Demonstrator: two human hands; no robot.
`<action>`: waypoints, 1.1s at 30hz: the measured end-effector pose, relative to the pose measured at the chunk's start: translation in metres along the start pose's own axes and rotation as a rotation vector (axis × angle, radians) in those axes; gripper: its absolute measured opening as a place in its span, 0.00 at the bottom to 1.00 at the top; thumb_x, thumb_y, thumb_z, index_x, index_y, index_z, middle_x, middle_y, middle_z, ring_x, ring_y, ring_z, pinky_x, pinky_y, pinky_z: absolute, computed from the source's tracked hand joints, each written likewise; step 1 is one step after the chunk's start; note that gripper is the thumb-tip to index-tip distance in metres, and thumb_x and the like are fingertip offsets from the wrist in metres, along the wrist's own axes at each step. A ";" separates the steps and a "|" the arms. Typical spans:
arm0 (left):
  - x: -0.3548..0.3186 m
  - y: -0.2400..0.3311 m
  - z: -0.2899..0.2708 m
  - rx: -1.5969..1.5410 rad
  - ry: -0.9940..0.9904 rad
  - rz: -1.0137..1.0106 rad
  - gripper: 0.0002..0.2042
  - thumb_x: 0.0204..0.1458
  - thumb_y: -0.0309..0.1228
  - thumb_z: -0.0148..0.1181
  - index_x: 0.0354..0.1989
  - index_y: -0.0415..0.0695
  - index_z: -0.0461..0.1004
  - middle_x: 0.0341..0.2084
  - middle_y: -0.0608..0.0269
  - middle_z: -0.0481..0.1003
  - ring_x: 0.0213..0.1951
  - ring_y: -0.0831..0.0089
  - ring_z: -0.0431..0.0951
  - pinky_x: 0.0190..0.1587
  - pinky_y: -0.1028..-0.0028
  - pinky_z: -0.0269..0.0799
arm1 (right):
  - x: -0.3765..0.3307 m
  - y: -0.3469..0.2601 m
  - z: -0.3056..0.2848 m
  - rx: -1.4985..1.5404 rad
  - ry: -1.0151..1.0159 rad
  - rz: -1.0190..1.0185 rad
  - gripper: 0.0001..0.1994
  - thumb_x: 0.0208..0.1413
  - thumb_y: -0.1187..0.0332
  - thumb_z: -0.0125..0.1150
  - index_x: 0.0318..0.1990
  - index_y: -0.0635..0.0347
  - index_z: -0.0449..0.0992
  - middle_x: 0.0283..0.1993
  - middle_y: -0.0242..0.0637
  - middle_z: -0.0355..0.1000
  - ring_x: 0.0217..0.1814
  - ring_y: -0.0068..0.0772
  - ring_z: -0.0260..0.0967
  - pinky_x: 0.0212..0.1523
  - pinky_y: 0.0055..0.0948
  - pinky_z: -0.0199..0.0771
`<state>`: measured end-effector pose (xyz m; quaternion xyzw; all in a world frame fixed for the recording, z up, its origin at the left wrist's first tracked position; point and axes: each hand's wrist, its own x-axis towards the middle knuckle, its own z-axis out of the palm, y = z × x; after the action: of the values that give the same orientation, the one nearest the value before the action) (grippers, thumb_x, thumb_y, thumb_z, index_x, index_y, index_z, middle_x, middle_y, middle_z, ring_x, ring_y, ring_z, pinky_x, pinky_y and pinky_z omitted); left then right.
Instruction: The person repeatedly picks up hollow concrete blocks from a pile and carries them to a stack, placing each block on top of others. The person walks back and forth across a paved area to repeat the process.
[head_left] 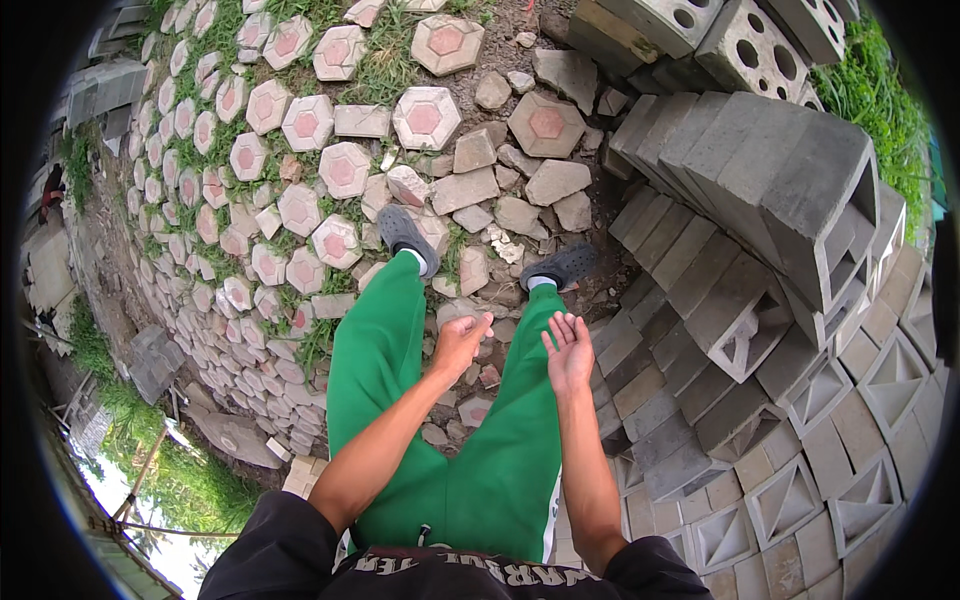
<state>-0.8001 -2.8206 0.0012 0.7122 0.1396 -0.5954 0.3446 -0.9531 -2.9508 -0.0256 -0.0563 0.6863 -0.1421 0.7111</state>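
My left hand [462, 342] is closed in a loose fist over the gap between my legs, its thumb pointing to the right. Nothing shows sticking out of it. To its right, my right hand [570, 356] is turned palm up above my right thigh, fingers apart and slightly bent, with nothing in it. Both hands hang in the air, apart from each other. Below them are my green trousers [480, 490] and my dark clogs, the left clog [402, 232] and the right clog [560, 266], on stony ground.
Hexagonal pavers [423, 118] with reddish centres lie in rows, grass between them. Broken stone pieces [465, 190] cover the ground ahead of my feet. Grey hollow concrete blocks [735, 165] are stacked high at the right, beside blocks with triangular openings [780, 497]. Greenery [885, 130] grows behind.
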 end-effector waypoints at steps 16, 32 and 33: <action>-0.113 -0.016 -0.285 -0.832 0.161 0.264 0.06 0.58 0.31 0.50 0.36 0.41 0.67 0.23 0.68 0.70 0.23 0.82 0.66 0.26 0.81 0.62 | -0.208 0.157 0.241 -0.672 -0.233 -0.060 0.16 0.61 0.58 0.50 0.23 0.54 0.62 0.35 0.39 0.73 0.41 0.37 0.70 0.49 0.44 0.69; -0.269 -0.011 -0.425 -1.220 0.623 0.345 0.09 0.56 0.35 0.51 0.33 0.42 0.69 0.23 0.67 0.72 0.22 0.81 0.69 0.25 0.80 0.63 | -0.358 0.214 0.507 -1.099 -0.768 -0.074 0.14 0.61 0.58 0.50 0.34 0.61 0.71 0.35 0.37 0.72 0.42 0.33 0.69 0.45 0.39 0.70; -0.269 -0.009 -0.436 -1.231 0.657 0.363 0.09 0.56 0.35 0.51 0.33 0.42 0.69 0.23 0.67 0.72 0.22 0.81 0.69 0.25 0.80 0.63 | -0.358 0.219 0.521 -1.127 -0.812 -0.061 0.14 0.62 0.58 0.49 0.35 0.61 0.71 0.35 0.37 0.71 0.42 0.33 0.69 0.46 0.39 0.69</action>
<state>-0.5457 -2.4705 0.2753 0.5431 0.4259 -0.0971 0.7171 -0.4152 -2.7015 0.2846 -0.4847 0.3331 0.2484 0.7697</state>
